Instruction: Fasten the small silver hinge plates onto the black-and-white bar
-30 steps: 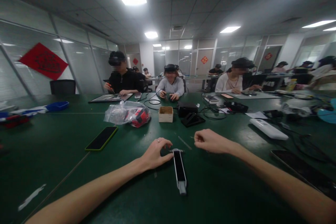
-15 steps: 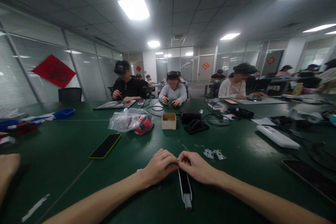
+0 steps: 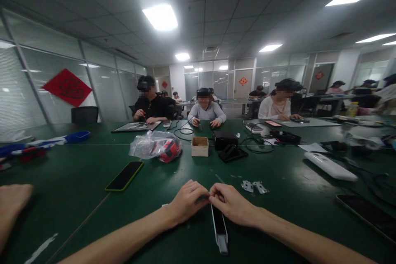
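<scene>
Your left hand (image 3: pixel 191 201) and right hand (image 3: pixel 232 203) bend their fingertips close together at the far end of the slim device (image 3: pixel 218 223), which extends from beneath them toward you; whether they pinch anything, I cannot tell. Fine fingertip work seems in hand; the next move likely calls for light, steady pressure there.

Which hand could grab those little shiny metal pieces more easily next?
Probably the right hand: the metal pieces lie close to it, on its side of the gadget. The left hand is farther away and would likely have to reach across.
</scene>
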Action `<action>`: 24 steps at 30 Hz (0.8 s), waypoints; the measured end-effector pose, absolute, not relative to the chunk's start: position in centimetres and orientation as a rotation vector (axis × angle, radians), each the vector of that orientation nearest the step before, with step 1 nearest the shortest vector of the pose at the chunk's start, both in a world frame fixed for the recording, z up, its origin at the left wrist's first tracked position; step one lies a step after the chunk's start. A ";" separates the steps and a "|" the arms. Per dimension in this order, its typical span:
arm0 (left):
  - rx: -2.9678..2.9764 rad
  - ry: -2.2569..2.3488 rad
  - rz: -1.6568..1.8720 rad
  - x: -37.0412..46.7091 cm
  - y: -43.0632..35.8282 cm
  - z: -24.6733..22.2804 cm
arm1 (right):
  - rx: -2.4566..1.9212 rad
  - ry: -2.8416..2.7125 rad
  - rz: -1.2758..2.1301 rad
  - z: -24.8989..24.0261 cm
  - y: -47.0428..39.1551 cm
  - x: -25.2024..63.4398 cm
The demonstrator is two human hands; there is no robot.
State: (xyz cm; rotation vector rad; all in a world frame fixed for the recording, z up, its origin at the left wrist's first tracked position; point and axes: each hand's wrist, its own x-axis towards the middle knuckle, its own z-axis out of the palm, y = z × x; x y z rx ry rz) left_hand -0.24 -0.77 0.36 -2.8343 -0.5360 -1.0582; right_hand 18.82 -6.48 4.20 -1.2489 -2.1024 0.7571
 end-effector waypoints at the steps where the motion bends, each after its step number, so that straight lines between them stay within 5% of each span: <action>1: -2.832 -0.540 -1.057 -0.2 -0.8 0.4 | -1.248 -2.108 0.745 4.2 -6.5 18.8; 24: -2.953 -1.150 -0.958 -1.2 -0.6 0.9 | -1.359 -2.163 0.178 1.7 -6.3 22.3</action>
